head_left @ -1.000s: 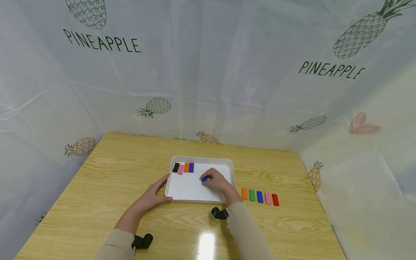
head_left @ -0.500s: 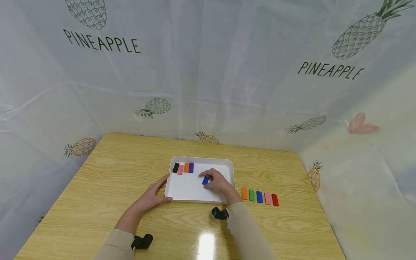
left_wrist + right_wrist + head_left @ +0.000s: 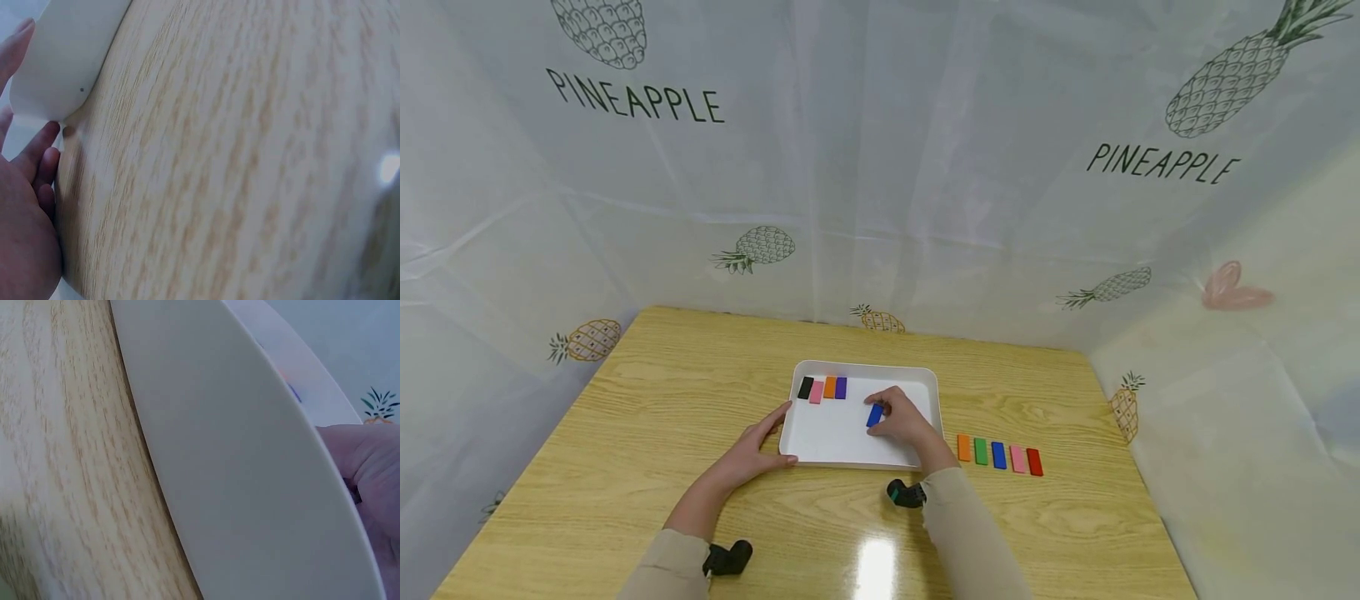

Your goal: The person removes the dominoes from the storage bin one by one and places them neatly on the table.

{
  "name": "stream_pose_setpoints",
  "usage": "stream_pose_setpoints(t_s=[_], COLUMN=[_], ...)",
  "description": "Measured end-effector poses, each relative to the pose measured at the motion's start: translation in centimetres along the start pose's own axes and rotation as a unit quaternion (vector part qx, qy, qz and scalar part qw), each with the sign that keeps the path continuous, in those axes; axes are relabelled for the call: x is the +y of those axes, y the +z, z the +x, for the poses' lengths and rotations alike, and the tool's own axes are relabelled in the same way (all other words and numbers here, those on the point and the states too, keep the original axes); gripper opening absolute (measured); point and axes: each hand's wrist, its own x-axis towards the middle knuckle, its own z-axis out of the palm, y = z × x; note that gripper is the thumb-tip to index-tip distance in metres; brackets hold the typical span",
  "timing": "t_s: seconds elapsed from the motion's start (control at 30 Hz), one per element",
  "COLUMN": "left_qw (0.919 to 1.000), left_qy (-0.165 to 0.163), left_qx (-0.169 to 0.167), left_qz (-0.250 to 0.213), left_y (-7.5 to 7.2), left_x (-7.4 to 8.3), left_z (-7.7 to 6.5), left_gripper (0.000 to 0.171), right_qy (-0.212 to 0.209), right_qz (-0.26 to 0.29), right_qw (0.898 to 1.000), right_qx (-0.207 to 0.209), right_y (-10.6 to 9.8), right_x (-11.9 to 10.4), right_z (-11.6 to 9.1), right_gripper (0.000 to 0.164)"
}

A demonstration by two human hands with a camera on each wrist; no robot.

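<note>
I'd call this a curtained-off booth, home or lab I can't tell: pineapple-printed curtain [image 3: 910,183] across the upper frame, wood-grain table [image 3: 715,358] lower centre.

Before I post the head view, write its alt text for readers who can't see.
A person's right-hand grip holds a blue block within a white tray on a wooden table; the left-hand grip touches the tray's left side. Black, pink, orange and purple blocks sit at the tray's far left; five more blocks lie in a row right of it.
</note>
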Motion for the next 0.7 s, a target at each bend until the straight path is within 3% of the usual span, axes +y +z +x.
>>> stream_pose_setpoints(t_s=[0.7], left_qw=[0.9999], left_qy=[-0.001], left_qx=[-0.007], left_qz=[-0.013], left_y=[0.1], left_x=[0.08], left_z=[-0.01], left_gripper=[0.096], right_qy=[0.009], right_qz=[-0.034], right_qw=[0.999], right_qx=[-0.011], right_y=[-0.71], right_x=[-0.34], right_z=[-0.53], right_gripper=[0.028])
